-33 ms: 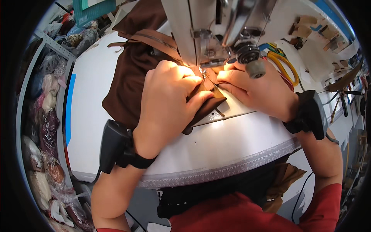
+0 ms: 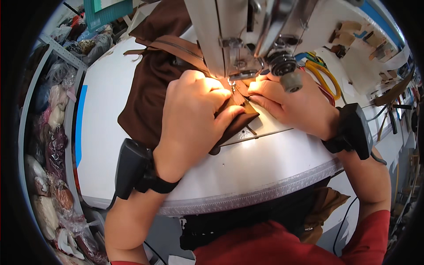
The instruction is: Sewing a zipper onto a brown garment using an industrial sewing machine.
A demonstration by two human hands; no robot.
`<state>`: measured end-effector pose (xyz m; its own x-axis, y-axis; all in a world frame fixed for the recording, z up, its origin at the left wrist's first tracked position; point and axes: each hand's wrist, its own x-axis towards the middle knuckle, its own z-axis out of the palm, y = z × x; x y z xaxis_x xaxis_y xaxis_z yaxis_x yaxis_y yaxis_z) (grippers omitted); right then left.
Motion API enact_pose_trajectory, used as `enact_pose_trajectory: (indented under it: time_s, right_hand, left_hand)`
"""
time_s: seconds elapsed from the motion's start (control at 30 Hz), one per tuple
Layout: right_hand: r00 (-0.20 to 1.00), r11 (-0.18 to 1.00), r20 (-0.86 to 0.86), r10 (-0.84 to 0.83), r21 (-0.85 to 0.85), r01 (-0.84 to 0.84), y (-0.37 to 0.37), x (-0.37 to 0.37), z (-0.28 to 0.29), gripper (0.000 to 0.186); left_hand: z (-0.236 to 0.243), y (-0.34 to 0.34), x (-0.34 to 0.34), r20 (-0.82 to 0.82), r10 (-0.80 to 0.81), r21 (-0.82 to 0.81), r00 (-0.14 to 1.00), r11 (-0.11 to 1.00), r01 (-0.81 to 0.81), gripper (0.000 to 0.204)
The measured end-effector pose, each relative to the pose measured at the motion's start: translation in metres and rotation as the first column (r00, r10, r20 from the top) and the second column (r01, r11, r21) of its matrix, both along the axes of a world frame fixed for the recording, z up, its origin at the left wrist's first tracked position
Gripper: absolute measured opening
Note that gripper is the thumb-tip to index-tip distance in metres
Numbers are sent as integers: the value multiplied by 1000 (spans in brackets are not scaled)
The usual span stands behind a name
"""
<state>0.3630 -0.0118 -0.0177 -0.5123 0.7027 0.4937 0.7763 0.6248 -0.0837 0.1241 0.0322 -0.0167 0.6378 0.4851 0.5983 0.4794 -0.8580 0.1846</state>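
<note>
Under the lit sewing machine head point(image 2: 240, 55), brown fabric point(image 2: 143, 101) with a brown zipper point(image 2: 181, 48) is spread to the left of the needle. My left hand point(image 2: 190, 115) presses and grips the fabric just left of the presser foot point(image 2: 232, 86), thumb and fingers bent around a folded edge. On the other side, my right hand point(image 2: 298, 104) has its fingertips pinched on the fabric edge close to the foot. Part of those fingers sits behind the machine's round knob point(image 2: 290, 81). The needle tip is too small to make out.
Yellow-handled scissors point(image 2: 329, 79) lie beyond my right hand. A ruler tape point(image 2: 260, 190) runs along the white table's front edge. At left stands a metal rack point(image 2: 26, 110) with plastic-wrapped bundles point(image 2: 55, 141). Brown scraps point(image 2: 349, 33) lie at the back right.
</note>
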Motion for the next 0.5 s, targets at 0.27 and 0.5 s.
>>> enact_pose_trajectory:
  time_s: [0.27, 0.5]
  right_hand:
    - [987, 972, -90, -133, -206, 113, 0, 1, 3, 21]
    - [998, 999, -41, -41, 30, 43, -16, -4, 12, 30]
  left_hand:
    - [19, -11, 14, -182, 134, -29, 974, 989, -142, 18]
    - [2, 0, 5, -45, 103, 7, 994, 995, -103, 10]
